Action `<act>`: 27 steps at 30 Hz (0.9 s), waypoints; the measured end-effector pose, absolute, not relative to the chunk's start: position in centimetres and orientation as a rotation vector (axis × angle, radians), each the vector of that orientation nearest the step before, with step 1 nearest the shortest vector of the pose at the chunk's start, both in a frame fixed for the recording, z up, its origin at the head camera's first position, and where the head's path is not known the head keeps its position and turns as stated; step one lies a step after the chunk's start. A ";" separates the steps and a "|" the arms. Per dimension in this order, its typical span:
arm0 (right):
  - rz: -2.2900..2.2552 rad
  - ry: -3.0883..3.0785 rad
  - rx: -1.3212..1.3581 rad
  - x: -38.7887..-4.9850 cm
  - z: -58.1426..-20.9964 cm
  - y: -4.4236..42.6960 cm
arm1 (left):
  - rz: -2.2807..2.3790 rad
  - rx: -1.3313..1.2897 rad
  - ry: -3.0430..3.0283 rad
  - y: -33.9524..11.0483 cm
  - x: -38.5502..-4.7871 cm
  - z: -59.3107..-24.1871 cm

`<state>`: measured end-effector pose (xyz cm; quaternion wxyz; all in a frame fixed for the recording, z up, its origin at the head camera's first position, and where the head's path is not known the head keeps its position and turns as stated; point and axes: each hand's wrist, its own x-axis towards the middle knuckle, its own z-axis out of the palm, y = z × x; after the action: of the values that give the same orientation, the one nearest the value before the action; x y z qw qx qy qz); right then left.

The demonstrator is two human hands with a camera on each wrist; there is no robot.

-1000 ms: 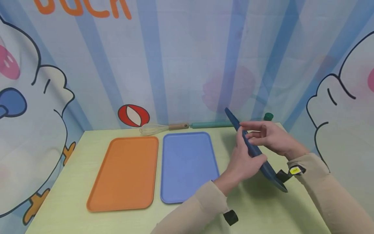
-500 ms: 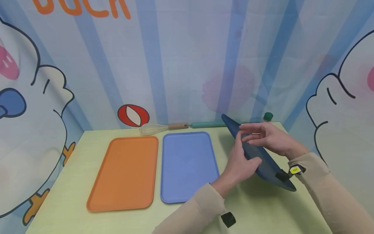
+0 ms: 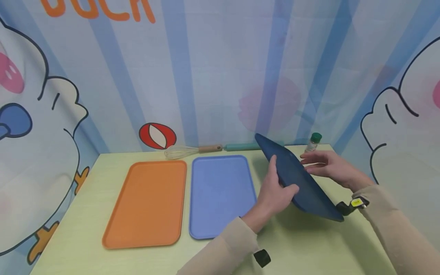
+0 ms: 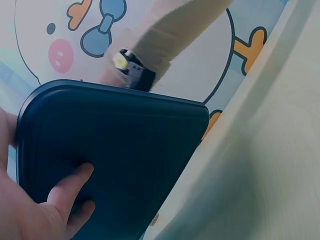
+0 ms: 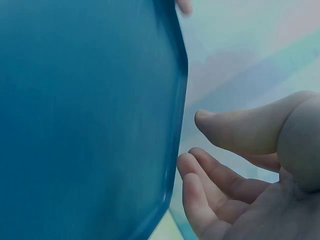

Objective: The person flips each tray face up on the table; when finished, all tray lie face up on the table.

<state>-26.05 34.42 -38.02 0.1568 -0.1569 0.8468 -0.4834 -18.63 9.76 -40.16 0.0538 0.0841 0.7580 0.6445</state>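
A dark blue tray (image 3: 299, 179) is held tilted above the right part of the table. My left hand (image 3: 276, 193) grips its left edge, thumb against the face seen in the head view. The left wrist view shows fingers (image 4: 72, 187) of that hand lying against the dark tray (image 4: 115, 135). Beside the tray's right edge is my right hand (image 3: 331, 168), its fingers loosely bent with nothing between them. In the right wrist view its fingertips (image 5: 187, 162) are very close to the tray rim (image 5: 181, 115); whether they touch it I cannot tell.
An orange tray (image 3: 148, 204) and a lighter blue tray (image 3: 221, 194) lie flat side by side on the pale table (image 3: 79, 229). Along the back edge are a whisk (image 3: 192, 150), a teal rod-shaped handle (image 3: 242, 146) and a small green-capped bottle (image 3: 313, 142). A printed cloth (image 3: 220, 76) hangs behind.
The dark blue tray has turned so more of its broad face shows. My left hand has shifted left and slightly down with it. My right hand has moved right, uncovering the bottle.
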 end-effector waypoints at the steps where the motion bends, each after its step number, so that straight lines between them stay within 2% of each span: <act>1: -1.362 2.440 -0.438 -26.1 -38.3 34.8 | 1.963 0.260 2.299 9.7 -18.6 -40.2; 13: -1.234 2.383 -0.167 -26.3 -42.0 38.7 | 1.982 0.295 2.266 9.1 -18.3 -39.9; 27: -1.449 2.109 -0.159 -25.9 -44.0 39.4 | 2.046 0.295 2.223 8.8 -18.5 -40.3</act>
<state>-25.93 39.36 -43.95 0.2852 -0.0595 0.7885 -0.5417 -18.54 8.75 -40.31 0.0528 0.0971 0.7313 0.6730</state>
